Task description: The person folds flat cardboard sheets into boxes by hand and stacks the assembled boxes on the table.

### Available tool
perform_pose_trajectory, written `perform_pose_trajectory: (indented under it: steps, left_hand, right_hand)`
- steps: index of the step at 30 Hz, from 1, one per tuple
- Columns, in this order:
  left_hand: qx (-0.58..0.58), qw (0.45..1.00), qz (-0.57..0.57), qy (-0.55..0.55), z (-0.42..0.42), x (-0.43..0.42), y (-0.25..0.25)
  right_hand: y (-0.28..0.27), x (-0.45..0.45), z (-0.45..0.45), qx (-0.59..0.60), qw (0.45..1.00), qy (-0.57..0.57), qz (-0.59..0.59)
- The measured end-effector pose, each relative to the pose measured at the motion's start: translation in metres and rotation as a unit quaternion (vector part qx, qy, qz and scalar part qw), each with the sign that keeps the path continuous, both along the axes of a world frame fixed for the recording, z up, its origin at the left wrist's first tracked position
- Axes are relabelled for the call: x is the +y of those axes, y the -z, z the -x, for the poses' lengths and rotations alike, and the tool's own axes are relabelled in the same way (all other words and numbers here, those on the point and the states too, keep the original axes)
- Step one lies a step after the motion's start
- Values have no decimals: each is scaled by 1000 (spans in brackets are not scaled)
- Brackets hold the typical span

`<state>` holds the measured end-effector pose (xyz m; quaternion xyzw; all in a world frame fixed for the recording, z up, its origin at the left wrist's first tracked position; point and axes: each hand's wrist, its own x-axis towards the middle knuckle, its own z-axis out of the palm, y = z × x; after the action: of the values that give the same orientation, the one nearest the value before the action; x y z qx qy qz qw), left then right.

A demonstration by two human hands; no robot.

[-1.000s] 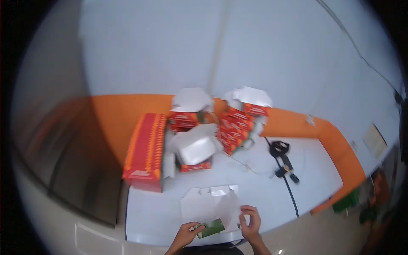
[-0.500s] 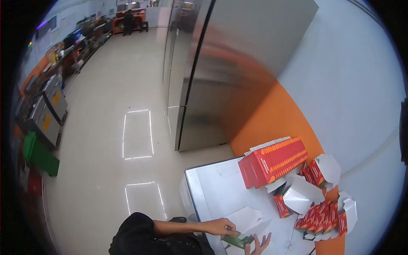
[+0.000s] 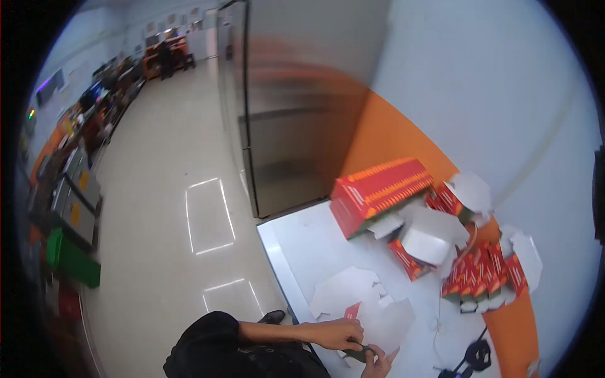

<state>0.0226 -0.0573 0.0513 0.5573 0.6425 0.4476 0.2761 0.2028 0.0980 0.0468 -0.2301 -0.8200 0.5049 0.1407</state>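
Note:
A partly folded paper food carton (image 3: 384, 321) lies on the white tabletop, its white inner flaps spread and a small red panel showing. My left hand (image 3: 340, 334) reaches in from the left, its fingers curled on the dark green edge of the carton. Close against it, my right hand (image 3: 377, 363) pinches the same green part from the other side. The lower portion of the carton is covered by both hands and the bottom of the view.
Behind the carton stands a red box stack (image 3: 384, 195). Assembled cartons (image 3: 432, 236) and a row of red folded cartons (image 3: 482, 271) sit to the right. A black cable item (image 3: 472, 359) lies near the front. A steel fridge (image 3: 302, 113) and green bin (image 3: 72, 258) stand beyond.
My head view has shifted, so the table sits higher and farther left. My right hand's spread fingers have closed on the carton, and the hands have come together. The white flaps show more widely.

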Motion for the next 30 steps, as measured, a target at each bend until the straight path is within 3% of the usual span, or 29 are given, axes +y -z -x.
perform_pose_trajectory:
  steps: [2, 5, 7, 10, 14, 17, 22, 23, 24, 26, 30]
  left_hand:
    - [37, 999, -14, -6, -20, 18, -1]
    - [113, 990, -55, -65, -47, 44, -11]
    - [172, 974, -70, -127, -64, 64, -14]
    - [195, 972, -69, -108, -88, 102, -7]
    - [250, 967, 0, 50, -112, 125, 4]
    - [292, 956, -17, 20, -113, 128, -18]
    - [227, 967, 93, -65, -59, 92, 42]
    - [228, 963, 123, -76, -51, 83, 61]
    - [252, 947, 186, -73, -46, 71, 80]
    - [301, 900, 307, -76, -35, 49, 110]
    - [226, 881, 395, -128, -17, 7, 141]
  right_hand:
    - [8, 10, -29, -32, 998, 4, 55]
    - [-19, -2, -38, 47, 983, 85, -158]
    - [3, 4, -61, 35, 990, 88, -105]
    - [0, 13, -68, 120, 984, 128, -38]
    - [38, 43, -69, 165, 962, 216, -39]
    - [39, 86, -76, 164, 957, 227, -80]
    - [36, 198, -58, 281, 923, 252, 68]
    - [42, 225, -55, 239, 938, 237, 80]
    - [36, 246, -57, 167, 960, 224, 7]
    - [38, 274, -58, 134, 956, 261, -3]
    - [63, 314, -100, 181, 937, 296, 28]
